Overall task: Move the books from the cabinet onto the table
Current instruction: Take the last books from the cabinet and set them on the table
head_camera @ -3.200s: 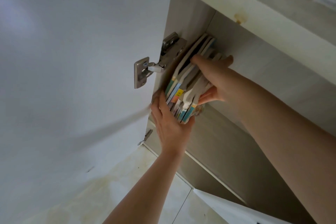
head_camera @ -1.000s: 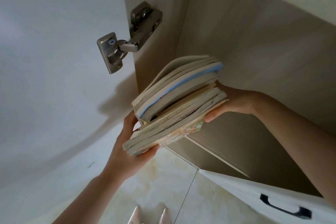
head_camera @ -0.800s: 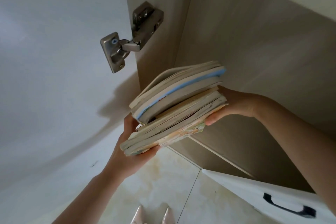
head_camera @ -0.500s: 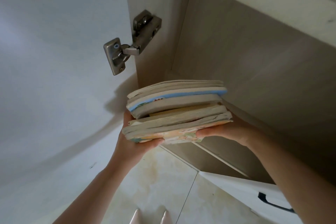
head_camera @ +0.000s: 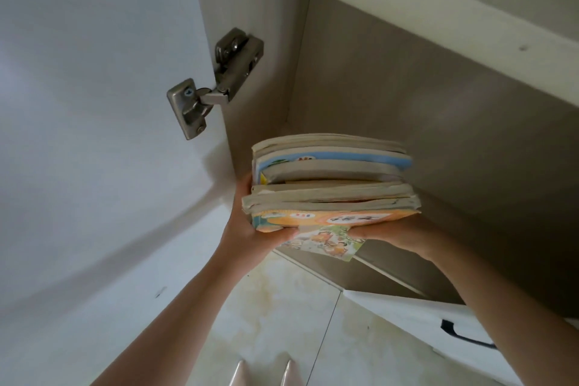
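A stack of several worn, soft-cover books (head_camera: 332,185) lies flat in both my hands, in front of the open cabinet (head_camera: 391,88). My left hand (head_camera: 242,222) grips the stack's left end from below and the side. Under the right end, my right hand (head_camera: 398,233) supports it. The bottom book has an orange cover with a colourful picture; one higher up has a blue edge. The cabinet compartment behind the stack looks bare. No table is in view.
The white cabinet door (head_camera: 94,103) stands open at the left, held by a metal hinge (head_camera: 216,81). A white drawer front with a black handle (head_camera: 463,334) juts out at the lower right. Pale tiled floor (head_camera: 282,323) and two shoe tips (head_camera: 266,373) lie below.
The books went from upright on the shelf to a tilted stack out of the cabinet, and have now levelled out flat and come lower and closer to me.
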